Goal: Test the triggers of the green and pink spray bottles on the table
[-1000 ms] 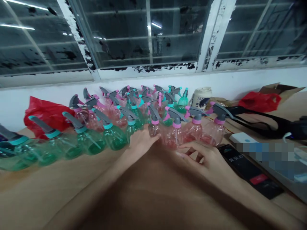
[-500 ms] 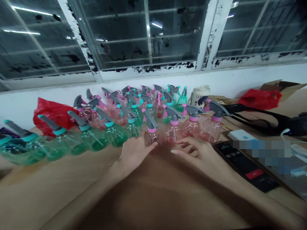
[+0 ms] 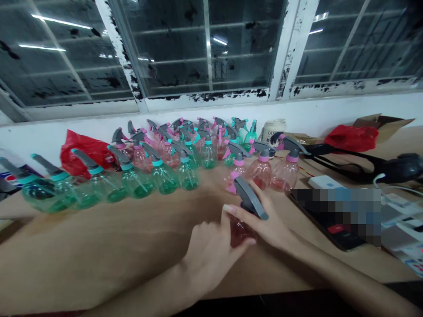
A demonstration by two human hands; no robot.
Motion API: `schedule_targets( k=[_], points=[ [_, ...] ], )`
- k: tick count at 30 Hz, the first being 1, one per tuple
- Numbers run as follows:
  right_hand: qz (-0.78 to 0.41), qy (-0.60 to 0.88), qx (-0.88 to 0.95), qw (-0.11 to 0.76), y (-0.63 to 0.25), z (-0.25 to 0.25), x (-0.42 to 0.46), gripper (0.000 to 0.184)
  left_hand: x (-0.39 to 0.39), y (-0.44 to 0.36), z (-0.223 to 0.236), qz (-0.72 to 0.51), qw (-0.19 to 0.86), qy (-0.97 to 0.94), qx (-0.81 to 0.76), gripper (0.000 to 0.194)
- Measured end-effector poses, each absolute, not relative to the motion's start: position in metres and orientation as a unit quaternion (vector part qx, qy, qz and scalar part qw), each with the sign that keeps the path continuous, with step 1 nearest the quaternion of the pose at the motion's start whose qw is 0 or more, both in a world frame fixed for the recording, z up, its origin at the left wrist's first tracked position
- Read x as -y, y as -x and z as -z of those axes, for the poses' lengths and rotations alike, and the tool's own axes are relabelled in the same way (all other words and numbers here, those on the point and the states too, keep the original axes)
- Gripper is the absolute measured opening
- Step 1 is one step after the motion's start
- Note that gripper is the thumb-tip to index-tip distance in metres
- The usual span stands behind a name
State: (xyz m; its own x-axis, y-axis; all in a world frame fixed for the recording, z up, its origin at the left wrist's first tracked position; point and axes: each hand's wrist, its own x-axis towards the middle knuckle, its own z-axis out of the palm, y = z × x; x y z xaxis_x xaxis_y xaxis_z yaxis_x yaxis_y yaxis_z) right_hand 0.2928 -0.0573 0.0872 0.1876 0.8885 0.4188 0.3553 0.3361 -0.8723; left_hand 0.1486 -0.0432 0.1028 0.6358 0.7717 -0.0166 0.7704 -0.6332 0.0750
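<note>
A pink spray bottle (image 3: pixel 240 232) with a grey and pink trigger head is between my hands, close to the front of the table. My left hand (image 3: pixel 209 250) wraps its round body from the left, thumb pressed along the lower side. Around the neck, just below the grey lever, are the fingers of my right hand (image 3: pixel 273 222). The bottle's collar is mostly hidden by these fingers. Just beyond stand three pink spray bottles, the closest one (image 3: pixel 238 162) partly covered by the held bottle.
A row of green spray bottles (image 3: pixel 167 179) stretches to the left, with more pink and green ones behind. Red plastic bags (image 3: pixel 81 152), a white tub (image 3: pixel 273 127), a black strap (image 3: pixel 343 165) and a phone (image 3: pixel 317 220) lie around. A window wall closes off the back.
The pink spray bottle has left its place in the front row and come toward me and to the right. My right hand, earlier beside it, has closed around its neck.
</note>
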Motion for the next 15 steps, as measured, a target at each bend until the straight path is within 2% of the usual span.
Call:
schedule_targets(
  k=[3, 7, 12, 15],
  points=[
    [-0.213, 0.513, 0.579, 0.597, -0.296, -0.086, 0.060, 0.023, 0.049, -0.153, -0.093, -0.029, 0.028, -0.907, -0.419, 0.060],
    [-0.216, 0.491, 0.593, 0.601, -0.309, -0.085, 0.048, 0.010, 0.033, -0.146, -0.074, -0.087, 0.068, -0.920, -0.376, 0.056],
    [-0.219, 0.492, 0.619, 0.571, -0.317, -0.082, 0.019, 0.018, -0.012, -0.130, -0.047, -0.191, 0.060, -0.923, -0.329, 0.043],
    [-0.211, 0.505, 0.618, 0.565, -0.314, -0.080, 0.003, 0.014, -0.033, -0.122, -0.035, -0.223, 0.070, -0.921, -0.312, 0.042]
  ],
)
